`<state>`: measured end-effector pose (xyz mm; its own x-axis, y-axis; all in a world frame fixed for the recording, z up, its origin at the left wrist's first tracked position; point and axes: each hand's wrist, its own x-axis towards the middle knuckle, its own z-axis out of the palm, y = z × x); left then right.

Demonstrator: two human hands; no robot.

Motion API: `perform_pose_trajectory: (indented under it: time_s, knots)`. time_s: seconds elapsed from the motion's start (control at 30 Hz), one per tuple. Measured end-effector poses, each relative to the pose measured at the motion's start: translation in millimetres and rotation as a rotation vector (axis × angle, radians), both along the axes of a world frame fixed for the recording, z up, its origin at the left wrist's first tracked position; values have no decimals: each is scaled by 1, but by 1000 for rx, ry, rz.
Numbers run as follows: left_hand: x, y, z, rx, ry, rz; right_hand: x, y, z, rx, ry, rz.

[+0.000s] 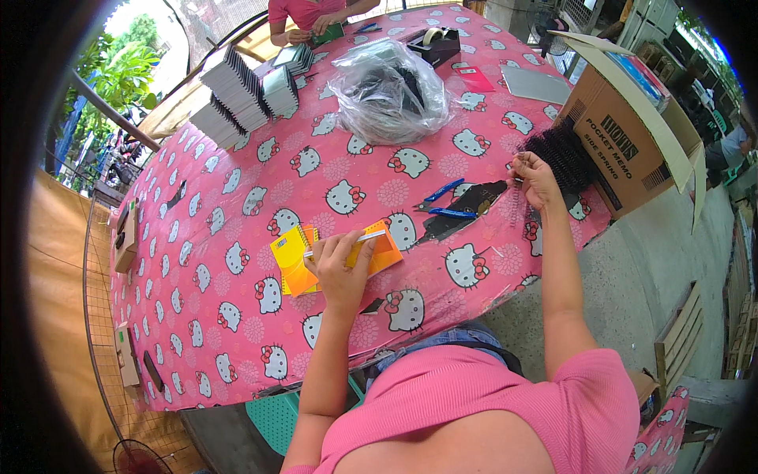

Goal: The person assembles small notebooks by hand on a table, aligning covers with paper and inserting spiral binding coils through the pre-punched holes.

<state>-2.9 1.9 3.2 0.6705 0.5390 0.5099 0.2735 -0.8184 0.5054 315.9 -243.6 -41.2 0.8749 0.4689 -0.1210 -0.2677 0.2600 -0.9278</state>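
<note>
My left hand [341, 265] is closed on a small orange memo pad [387, 251], its fingers and thumb across the white page edge. Under and beside it lies a yellow-and-orange memo pad [288, 259] with a coil along one side. Over the right part of the table, my right hand [537, 180] pinches a thin dark spiral binding coil [515, 207] that hangs below the fingertips. Close behind this hand is a bundle of black spiral coils [570, 158]. Between the hands, blue-handled cutting pliers [452, 212] rest partly on a black sheet [478, 197].
A cardboard box [624, 134] stands at the table's right edge. Farther back are a clear plastic bag [387, 91] with dark contents, a tape dispenser [434, 47] and stacked notebooks [237, 87]. Across the table, a co-worker's hands [316, 28] hold a green piece.
</note>
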Motion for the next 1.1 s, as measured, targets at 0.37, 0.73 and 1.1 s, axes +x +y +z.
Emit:
perform_pose_trajectory:
  time_s: [0.37,0.73,1.1]
  knots:
    - [0,-4,2,-21,-14,20,-113,73,43,-312,-945,360]
    - [-3,-4,-1,-48,-45,0,-156,117,65,-316,-883,483]
    - [0,-2,-3,-14,-77,9,-167,123,62,-444,-783,673]
